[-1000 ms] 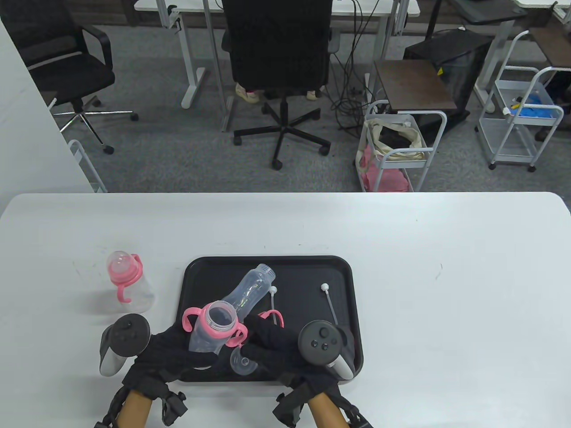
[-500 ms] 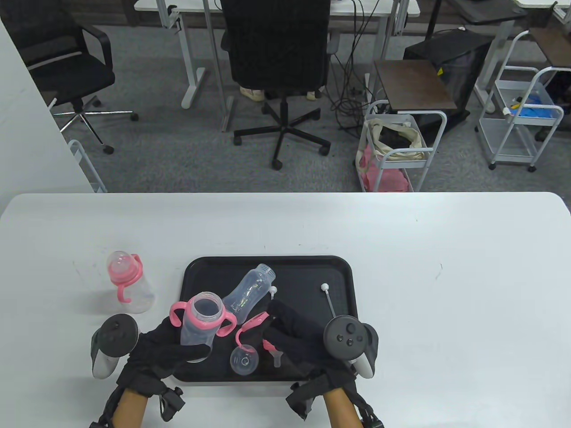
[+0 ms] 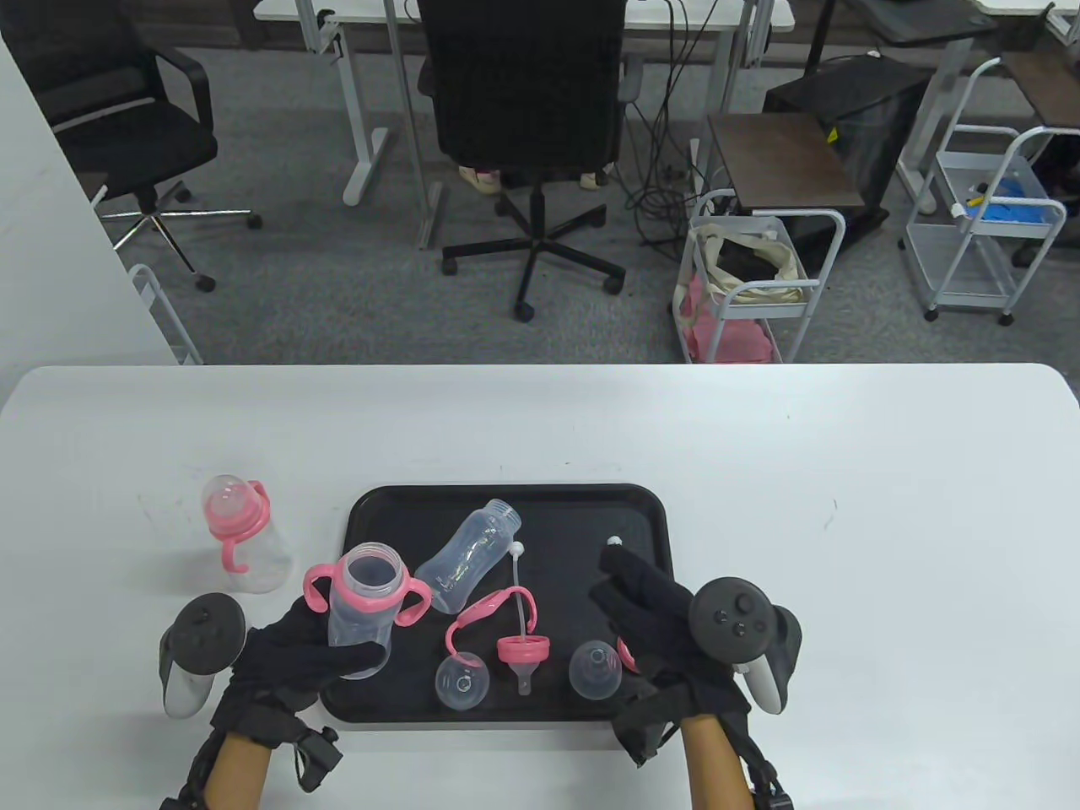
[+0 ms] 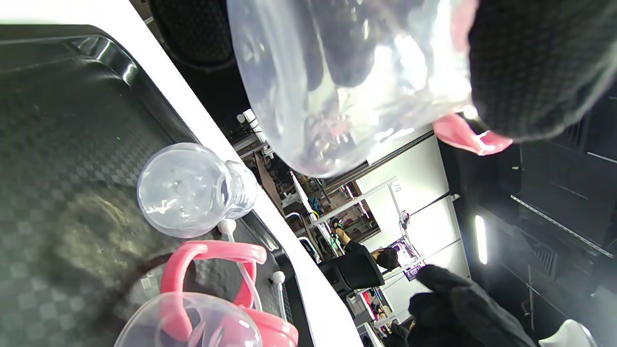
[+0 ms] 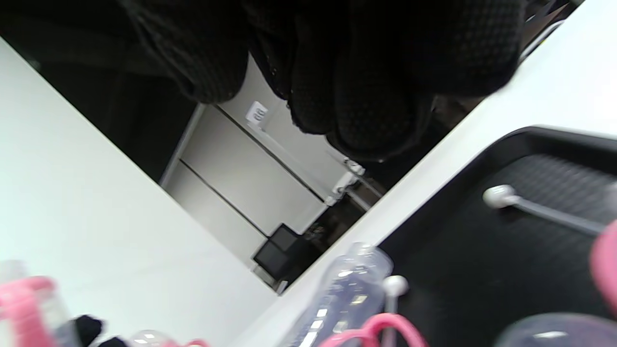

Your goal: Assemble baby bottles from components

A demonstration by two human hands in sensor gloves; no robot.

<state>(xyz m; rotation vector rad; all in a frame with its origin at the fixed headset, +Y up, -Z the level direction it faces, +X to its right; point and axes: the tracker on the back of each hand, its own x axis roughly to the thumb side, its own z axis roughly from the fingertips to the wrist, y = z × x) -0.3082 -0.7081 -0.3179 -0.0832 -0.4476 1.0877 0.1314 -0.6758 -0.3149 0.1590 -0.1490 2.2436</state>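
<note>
My left hand (image 3: 342, 658) grips the lower body of a clear bottle with a pink two-handled collar (image 3: 363, 599), its mouth open, held above the tray's left edge; its base fills the left wrist view (image 4: 337, 72). My right hand (image 3: 641, 603) hovers with straight fingers over the right part of the black tray (image 3: 506, 494) and holds nothing. It covers most of a white-tipped straw (image 3: 615, 540). On the tray lie a slim clear bottle (image 3: 471, 553), a pink handle ring (image 3: 481, 612), a pink nipple ring with a straw (image 3: 523, 651) and two clear dome caps (image 3: 462, 682) (image 3: 595, 671).
An assembled bottle with a pink collar and cap (image 3: 240, 540) stands on the white table (image 3: 844, 548) left of the tray. A small pink part (image 3: 626, 656) shows partly under my right hand. Office chairs and carts stand beyond the table's far edge.
My left hand has carried the handled bottle left, off the tray's middle. My right hand has drawn away from it to the right, uncovering the pink nipple ring and the second dome cap.
</note>
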